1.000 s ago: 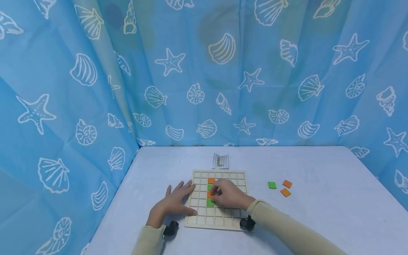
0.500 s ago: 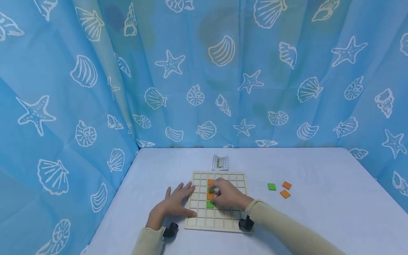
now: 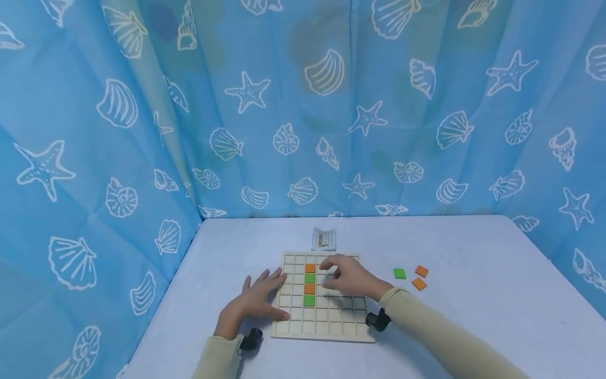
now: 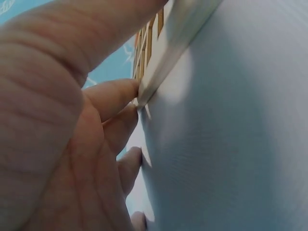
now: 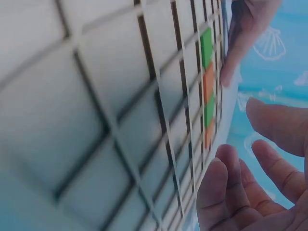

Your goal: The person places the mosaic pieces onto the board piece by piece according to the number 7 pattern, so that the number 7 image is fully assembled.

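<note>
A pale wooden grid board (image 3: 322,327) lies on the white table. One column of it holds square tiles: an orange tile (image 3: 310,268) at the top, then a green tile (image 3: 310,278), another orange tile (image 3: 309,289) and a green tile (image 3: 309,300) lowest. My left hand (image 3: 255,301) rests with spread fingers along the board's left edge; in the left wrist view its fingertips (image 4: 130,89) meet the rim. Just right of the tile column, my right hand (image 3: 352,276) hovers over the board, thumb and fingers apart with nothing between them.
Right of the board lie a loose green tile (image 3: 400,273) and two orange tiles, one farther back (image 3: 421,271) and one nearer (image 3: 418,283). Behind the board stands a folded card (image 3: 324,239) printed with a coloured grid. A blue shell-patterned curtain (image 3: 303,131) encloses the table.
My right hand has drawn off the tile column to the right, uncovering all the tiles in it. The left hand stays at the board's edge.
</note>
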`<move>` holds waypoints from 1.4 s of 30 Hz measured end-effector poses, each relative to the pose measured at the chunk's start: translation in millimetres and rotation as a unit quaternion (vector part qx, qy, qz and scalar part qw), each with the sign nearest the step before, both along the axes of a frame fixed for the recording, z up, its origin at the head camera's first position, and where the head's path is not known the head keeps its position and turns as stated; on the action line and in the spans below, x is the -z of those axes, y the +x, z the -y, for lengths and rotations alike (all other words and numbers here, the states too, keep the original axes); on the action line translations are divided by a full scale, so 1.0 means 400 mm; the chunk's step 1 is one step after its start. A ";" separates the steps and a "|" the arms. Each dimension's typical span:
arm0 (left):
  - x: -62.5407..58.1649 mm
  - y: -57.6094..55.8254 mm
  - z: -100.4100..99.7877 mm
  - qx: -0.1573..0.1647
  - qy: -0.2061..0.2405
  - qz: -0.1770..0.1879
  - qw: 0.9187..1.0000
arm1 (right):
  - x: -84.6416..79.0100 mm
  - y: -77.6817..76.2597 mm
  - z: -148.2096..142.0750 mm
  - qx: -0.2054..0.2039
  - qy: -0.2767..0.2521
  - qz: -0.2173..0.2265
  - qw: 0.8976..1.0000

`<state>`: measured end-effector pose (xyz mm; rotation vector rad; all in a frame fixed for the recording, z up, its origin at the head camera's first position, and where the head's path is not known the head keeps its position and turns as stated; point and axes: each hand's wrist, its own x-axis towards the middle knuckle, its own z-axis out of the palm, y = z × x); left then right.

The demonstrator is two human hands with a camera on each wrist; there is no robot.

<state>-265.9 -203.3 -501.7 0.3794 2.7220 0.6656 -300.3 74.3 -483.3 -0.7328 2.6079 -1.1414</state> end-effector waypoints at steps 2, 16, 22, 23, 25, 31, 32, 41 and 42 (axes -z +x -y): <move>-0.001 0.002 0.000 0.000 0.000 -0.002 1.000 | -0.008 -0.003 -0.022 0.010 -0.003 0.003 1.000; -0.020 -0.001 -0.006 -0.008 -0.007 -0.007 1.000 | -0.054 -0.025 -0.235 0.126 0.031 0.004 0.992; -0.008 -0.004 -0.001 -0.012 -0.014 -0.007 1.000 | -0.015 -0.027 -0.354 0.172 0.038 0.032 0.984; -0.005 -0.003 0.000 -0.013 -0.014 -0.006 1.000 | -0.005 -0.027 -0.374 0.175 0.038 0.036 0.983; -0.003 0.000 0.002 -0.015 -0.013 -0.003 1.000 | 0.014 -0.024 -0.411 0.185 0.041 0.046 0.981; -0.005 0.011 0.003 -0.017 0.003 0.000 1.000 | 0.049 0.001 -0.486 0.149 0.045 0.050 0.987; -0.005 0.012 0.003 -0.018 0.004 0.000 1.000 | 0.052 0.005 -0.491 0.137 0.048 0.046 0.988; -0.005 0.011 -0.006 -0.014 0.009 -0.003 1.000 | 0.059 0.022 -0.499 0.114 0.083 -0.008 0.990; -0.004 0.010 -0.008 -0.013 0.008 -0.005 1.000 | 0.060 0.024 -0.500 0.114 0.090 -0.015 0.989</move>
